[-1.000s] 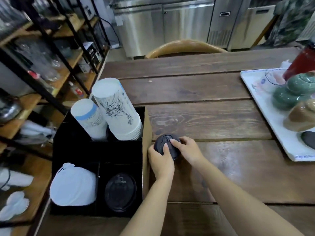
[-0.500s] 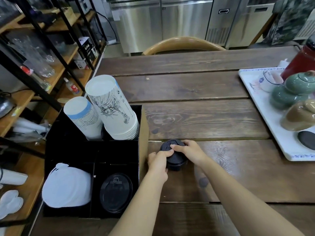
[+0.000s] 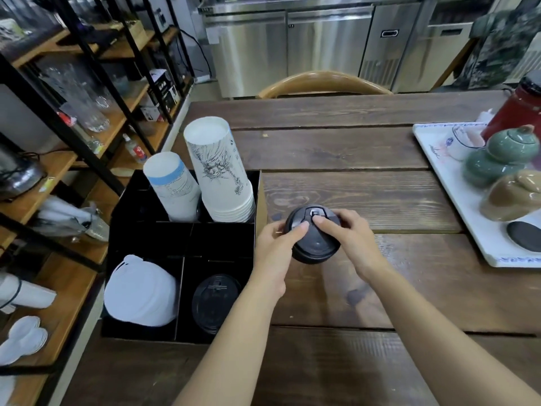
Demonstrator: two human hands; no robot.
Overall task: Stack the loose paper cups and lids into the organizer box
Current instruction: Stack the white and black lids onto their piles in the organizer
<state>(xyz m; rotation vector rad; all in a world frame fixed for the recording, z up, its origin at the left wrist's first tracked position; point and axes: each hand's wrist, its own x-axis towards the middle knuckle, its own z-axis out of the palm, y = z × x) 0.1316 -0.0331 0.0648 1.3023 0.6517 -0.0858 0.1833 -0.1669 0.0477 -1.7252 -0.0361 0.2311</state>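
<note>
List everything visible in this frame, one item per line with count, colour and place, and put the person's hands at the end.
black lid stack: one, black, held just right of the box
organizer box: one, black, table's left edge
cup stacks: two, white with prints, upside down in the box's far compartments
white lids: one pile, near-left compartment
black lids in box: count unclear, near-right compartment
table: one, dark wood
tray: one, white, table's right side
lidded jars: two green, one tan, on the tray
red flask: one, behind the tray
chair: one, wooden, far side
shelving: black frame, wood boards, left
left hand: on the stack's left
right hand: on its right
</note>
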